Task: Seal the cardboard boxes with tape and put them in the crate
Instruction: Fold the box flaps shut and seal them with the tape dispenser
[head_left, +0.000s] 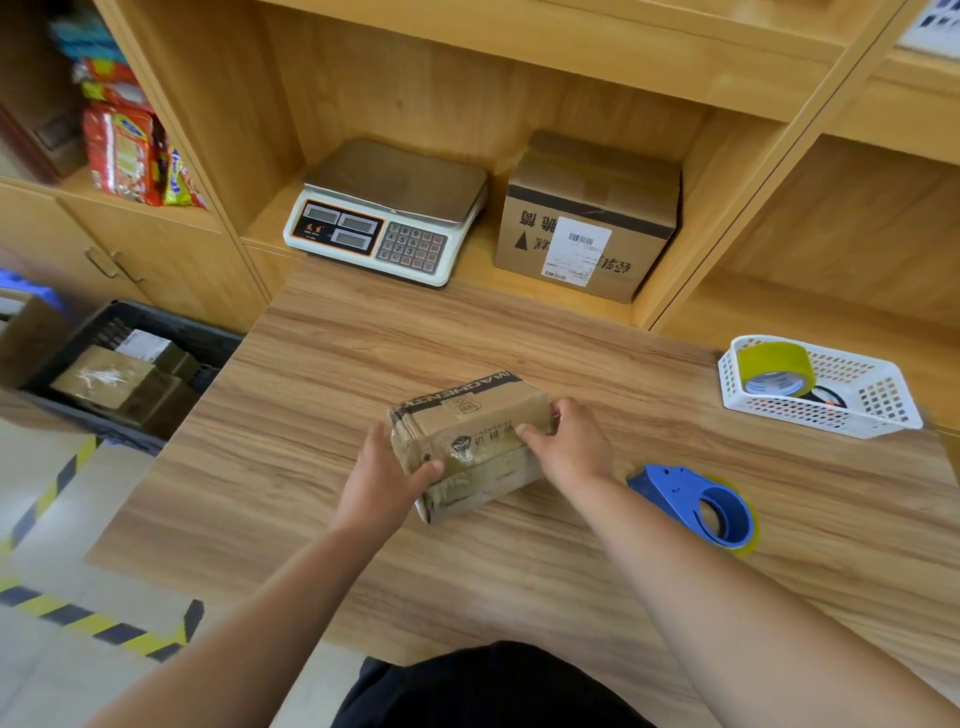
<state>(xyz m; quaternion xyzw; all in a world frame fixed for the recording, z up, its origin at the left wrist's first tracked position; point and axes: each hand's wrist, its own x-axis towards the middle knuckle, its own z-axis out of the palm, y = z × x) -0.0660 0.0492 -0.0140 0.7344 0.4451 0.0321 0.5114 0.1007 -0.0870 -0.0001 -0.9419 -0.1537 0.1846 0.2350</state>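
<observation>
My left hand (379, 478) and right hand (569, 447) grip the small taped cardboard box (467, 431) by its two ends, thumbs on top, fingers curled round the sides. It sits mid wooden table (363, 561), with the blue tape dispenser (696, 504) near its right and the black crate (171, 322) well off left.

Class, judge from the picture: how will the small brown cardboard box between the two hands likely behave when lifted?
Probably fairly stiff: the small brown cardboard box keeps its block shape between the left hand and right hand. Its worn, creased edges suggest it may dent under a hard grip. The glossy tape across it could feel slippery.
</observation>
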